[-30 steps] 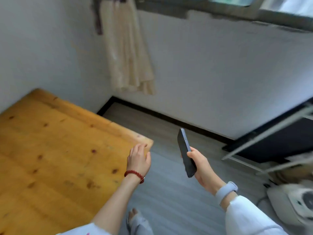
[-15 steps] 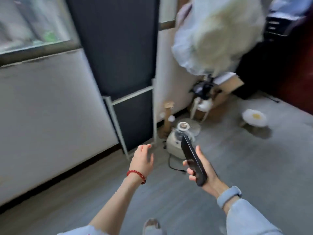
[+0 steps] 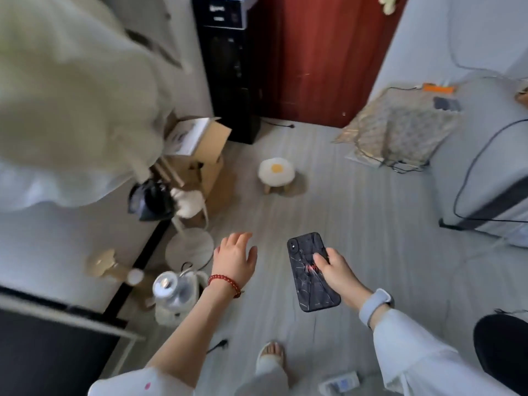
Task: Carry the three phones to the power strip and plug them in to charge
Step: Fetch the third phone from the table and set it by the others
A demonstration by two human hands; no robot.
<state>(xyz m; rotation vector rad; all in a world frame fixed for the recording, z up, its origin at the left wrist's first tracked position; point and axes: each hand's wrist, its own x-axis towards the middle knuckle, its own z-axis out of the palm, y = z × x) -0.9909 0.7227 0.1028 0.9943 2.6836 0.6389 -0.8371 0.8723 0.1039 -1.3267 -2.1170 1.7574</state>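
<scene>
A: Containers first. What's in that cardboard box [image 3: 210, 164] by the wall?

B: Can't tell. Flaps up, a white printed flap showing, inside hidden from your angle. Pale blurred fabric [image 3: 71, 90] hangs over its left side and covers most of that corner.

A: Your hands?

B: Your right hand [image 3: 335, 271] holds the phone [image 3: 311, 270] out in front of you above the floor [image 3: 357, 212], fingers [image 3: 319, 260] curled over its back, thumb underneath out of sight. Dark case, web-like lines, red mark partly under your fingers, camera end pointing away. Your left hand [image 3: 235, 260] is out flat beside it, fingers spread and relaxed, nothing in it, red bead bracelet [image 3: 225, 284] at the wrist.

A: Other phones, power strip?

B: An orange-and-white object [image 3: 438, 88] on the grey bed [image 3: 483, 155] at far right with cables near it, and dark flat shapes [image 3: 447, 104] next to it, too small and blurred to call. Something white [image 3: 340, 381] on the floor by your foot, blurred.

A: Rest?

B: Egg-patterned stool [image 3: 276, 171] mid-floor, black tower unit [image 3: 228, 67] against the red door [image 3: 320, 52], top cut off.
</scene>
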